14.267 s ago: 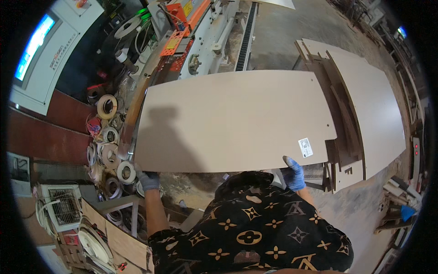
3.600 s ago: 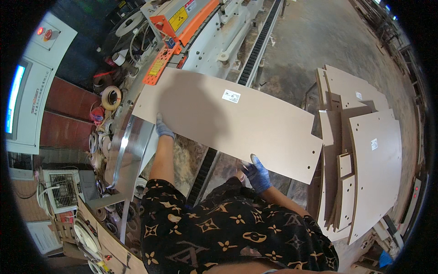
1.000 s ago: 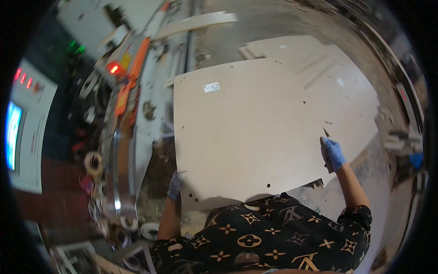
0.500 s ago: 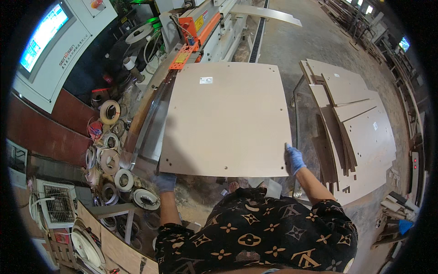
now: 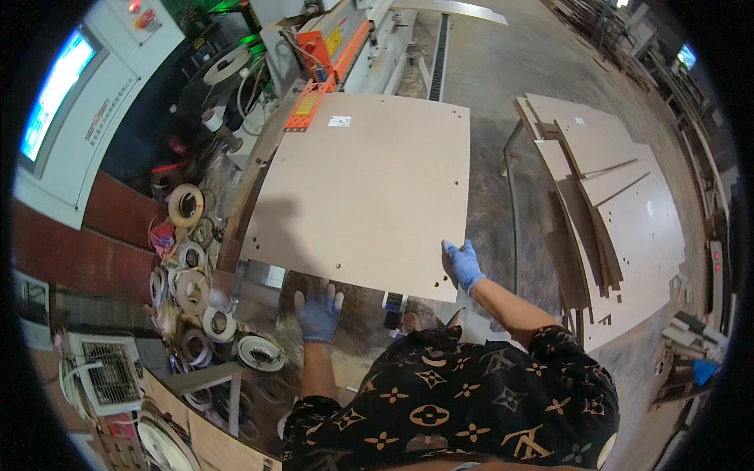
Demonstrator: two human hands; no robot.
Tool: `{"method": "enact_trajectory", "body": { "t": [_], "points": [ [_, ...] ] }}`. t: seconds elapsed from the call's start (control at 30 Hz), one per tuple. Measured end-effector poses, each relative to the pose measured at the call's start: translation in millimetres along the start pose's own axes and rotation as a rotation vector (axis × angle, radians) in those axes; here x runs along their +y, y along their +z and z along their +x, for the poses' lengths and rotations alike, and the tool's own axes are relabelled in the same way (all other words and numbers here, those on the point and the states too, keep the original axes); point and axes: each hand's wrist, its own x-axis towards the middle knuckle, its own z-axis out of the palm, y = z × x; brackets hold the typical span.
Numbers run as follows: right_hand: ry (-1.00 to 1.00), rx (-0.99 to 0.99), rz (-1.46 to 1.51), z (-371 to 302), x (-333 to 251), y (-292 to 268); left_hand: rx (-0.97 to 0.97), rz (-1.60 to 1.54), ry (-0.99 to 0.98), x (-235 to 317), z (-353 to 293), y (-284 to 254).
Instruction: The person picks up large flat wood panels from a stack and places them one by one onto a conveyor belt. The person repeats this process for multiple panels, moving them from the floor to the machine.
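A large beige wooden panel (image 5: 369,188) with small drilled holes and a white label lies flat in front of me, its far left corner at the orange guard (image 5: 305,106) of a machine. At the panel's right edge, near the close corner, my right hand (image 5: 465,265) in a blue glove grips it with the thumb on top. My left hand (image 5: 319,312), gloved too, is just off the near edge, fingers spread and holding nothing. Under the panel's near left corner shows a shiny metal surface (image 5: 261,284).
Stacked cut panels (image 5: 636,204) stand to the right behind a thin metal rail (image 5: 514,204). Several rolls of edge banding (image 5: 191,290) crowd the floor at left, below a machine cabinet with a lit screen (image 5: 55,94). A fan heater (image 5: 110,373) sits at lower left.
The panel has shifted left and turned a little, its far left corner now against the orange guard. My left hand has let go of its near left corner; the right stays on the right edge.
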Motion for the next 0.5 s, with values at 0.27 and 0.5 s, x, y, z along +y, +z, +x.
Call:
{"method": "enact_trajectory", "body": {
  "t": [0.27,0.5],
  "points": [
    [0.188,0.050,-0.058,81.7,-72.2,1.4,-0.104,0.051,-0.040,-16.9,11.9,-2.6],
    [0.161,-0.115,-0.095,166.4,-89.8,-20.4,0.078,0.097,-0.072,-42.3,32.9,17.2]
  ]
}}
